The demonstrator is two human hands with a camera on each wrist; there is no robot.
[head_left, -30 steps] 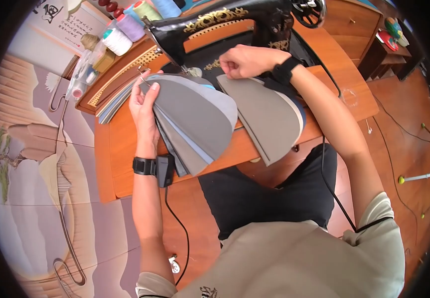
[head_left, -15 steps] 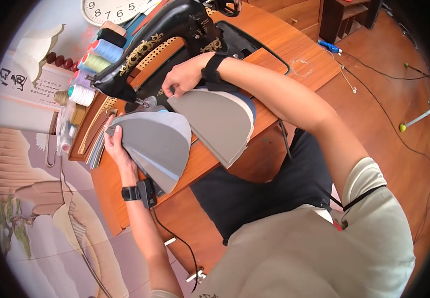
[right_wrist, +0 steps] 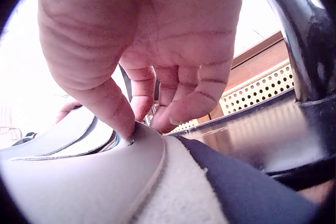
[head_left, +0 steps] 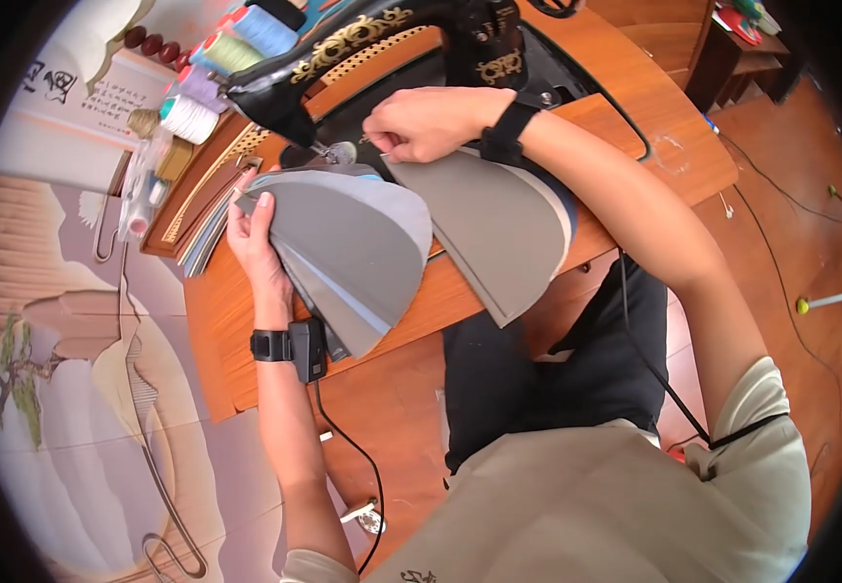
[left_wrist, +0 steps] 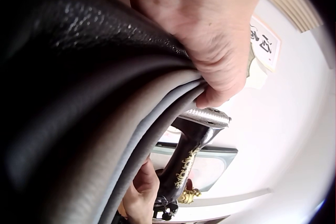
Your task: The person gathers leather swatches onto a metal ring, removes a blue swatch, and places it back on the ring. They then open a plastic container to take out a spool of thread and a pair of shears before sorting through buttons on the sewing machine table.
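A fan of grey and bluish half-round sheets is pinched at its upper left corner by the left hand, thumb on top. In the left wrist view the left hand grips several stacked layers. To the right lies a second stack, taupe on top, with white and dark blue layers at its curved edge. The right hand pinches this stack's upper tip; in the right wrist view the right hand has thumb and fingertips at the taupe sheet's edge.
A black sewing machine with gold patterns stands behind both stacks on the wooden table. Thread spools line the back left. More sheets lie left of the left hand. A cable hangs from the left wrist device.
The head view has swung left and back right. Both hands keep hold of their stacks, which look much the same.
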